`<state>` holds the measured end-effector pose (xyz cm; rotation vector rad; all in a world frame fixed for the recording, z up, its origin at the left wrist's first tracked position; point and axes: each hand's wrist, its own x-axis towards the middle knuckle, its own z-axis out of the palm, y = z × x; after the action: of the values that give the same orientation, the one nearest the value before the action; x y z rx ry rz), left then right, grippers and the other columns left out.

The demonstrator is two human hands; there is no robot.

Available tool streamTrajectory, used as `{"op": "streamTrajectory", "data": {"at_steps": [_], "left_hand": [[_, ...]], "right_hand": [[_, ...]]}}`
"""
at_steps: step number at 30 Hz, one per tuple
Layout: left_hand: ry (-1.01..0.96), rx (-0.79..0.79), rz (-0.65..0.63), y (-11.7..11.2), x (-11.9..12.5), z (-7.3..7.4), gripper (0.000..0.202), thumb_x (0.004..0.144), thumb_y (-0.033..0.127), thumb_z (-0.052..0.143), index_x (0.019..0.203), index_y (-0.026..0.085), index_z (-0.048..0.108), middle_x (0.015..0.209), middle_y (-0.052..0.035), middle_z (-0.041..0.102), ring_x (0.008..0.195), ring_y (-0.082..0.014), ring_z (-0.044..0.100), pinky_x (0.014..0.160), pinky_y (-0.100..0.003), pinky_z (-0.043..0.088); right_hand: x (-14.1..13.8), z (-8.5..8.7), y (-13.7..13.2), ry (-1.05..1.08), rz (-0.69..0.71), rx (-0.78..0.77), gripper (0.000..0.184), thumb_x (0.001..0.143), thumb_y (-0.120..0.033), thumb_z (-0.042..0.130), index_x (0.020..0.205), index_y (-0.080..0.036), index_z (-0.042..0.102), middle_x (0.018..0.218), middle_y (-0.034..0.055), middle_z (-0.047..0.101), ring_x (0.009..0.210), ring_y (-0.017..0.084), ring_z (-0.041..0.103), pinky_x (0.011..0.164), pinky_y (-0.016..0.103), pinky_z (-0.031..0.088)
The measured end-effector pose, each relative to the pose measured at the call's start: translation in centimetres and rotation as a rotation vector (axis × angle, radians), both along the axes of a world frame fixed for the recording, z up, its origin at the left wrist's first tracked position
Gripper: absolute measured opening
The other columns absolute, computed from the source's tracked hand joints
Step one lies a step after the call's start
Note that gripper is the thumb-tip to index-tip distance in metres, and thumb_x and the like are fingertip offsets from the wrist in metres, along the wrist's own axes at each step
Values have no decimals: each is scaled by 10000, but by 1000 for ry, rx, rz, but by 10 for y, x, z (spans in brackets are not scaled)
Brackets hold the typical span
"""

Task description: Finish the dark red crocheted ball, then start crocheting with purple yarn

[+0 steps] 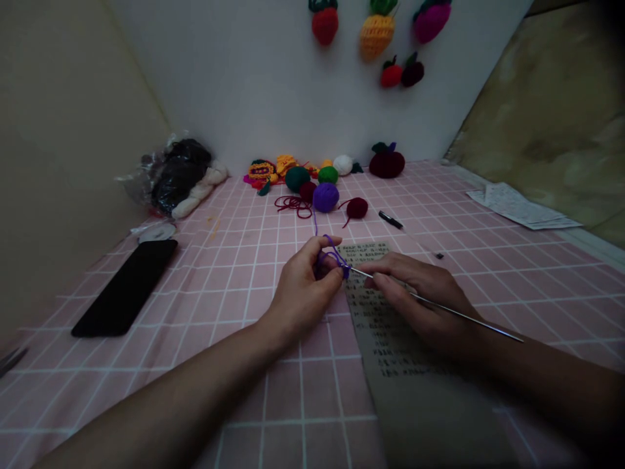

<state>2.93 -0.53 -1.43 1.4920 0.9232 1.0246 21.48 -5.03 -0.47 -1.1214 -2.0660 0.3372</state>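
Note:
My left hand (301, 290) is closed in a pinch on a small piece of purple crochet work (332, 262), with purple yarn looped over its fingers. That strand runs back to a purple yarn ball (325, 197) further up the table. My right hand (420, 293) is closed round a thin metal crochet hook (439, 306), whose tip meets the purple piece. Both hands hover over a printed paper sheet (385, 339) lying on the pink checked tablecloth (234, 273).
Several yarn balls and crocheted fruits (312, 176) lie at the back by the wall. More crocheted fruits (375, 32) hang on the wall. A black case (127, 286) lies left, a bagged yarn bundle (178, 176) behind it. A black pen (390, 219) and papers (522, 207) are right.

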Motion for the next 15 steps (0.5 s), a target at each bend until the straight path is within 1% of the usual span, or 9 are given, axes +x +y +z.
{"op": "streamTrajectory", "data": {"at_steps": [4,8,11,15], "left_hand": [[2,10,-6,-1,0,-1,376,800,141,583,1170,193,542,757,41,494,686,-89,470,645,-225,391],[39,66,13,-1,0,-1,371,801,148,577,1168,205,554,756,36,514,684,-96,483,640,-228,395],[74,110,20,-3,-1,0,372,800,143,571,1167,206,559,769,28,539,690,-101,502,634,-228,399],[99,143,17,-5,-1,-1,356,812,143,557,1161,215,561,784,23,549,706,-104,515,659,-234,414]], "right_hand": [[-1,2,0,-22,-24,8,241,934,-163,472,1078,-206,661,1002,45,715,923,172,666,816,303,511],[-2,3,0,-35,-21,29,239,932,-157,468,1061,-207,663,989,47,717,929,176,666,809,306,510],[-3,2,0,-32,-14,38,244,928,-155,464,1064,-202,662,990,55,716,926,185,666,803,323,515],[-3,0,0,-45,-5,62,245,924,-153,463,1079,-186,651,1001,69,714,942,200,663,830,359,512]]}}
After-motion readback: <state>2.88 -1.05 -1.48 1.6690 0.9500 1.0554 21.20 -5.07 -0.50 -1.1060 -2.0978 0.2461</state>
